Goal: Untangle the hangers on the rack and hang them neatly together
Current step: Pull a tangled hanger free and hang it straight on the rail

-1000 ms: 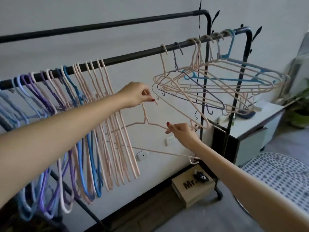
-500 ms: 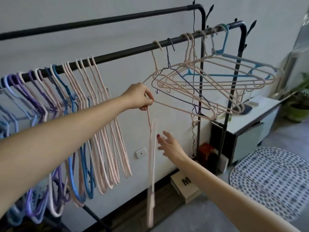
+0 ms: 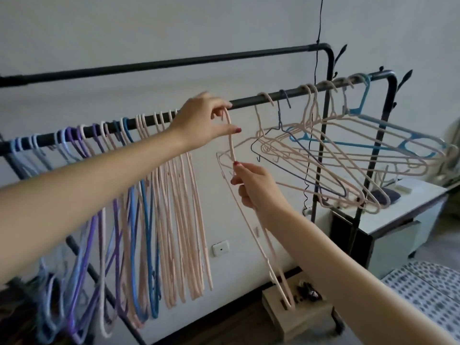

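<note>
Hangers fill the front rail of the black rack: a neat row hangs at my left, a tangled cluster at my right. Between them I hold one pink hanger just under the rail, not yet hooked. It looks light, thin and springy, likely grippy with its matte coating, so I judge the neck the best hold. My left hand pinches the hook between thumb and fingers; my right hand curls around the shoulder just below the neck.
</note>
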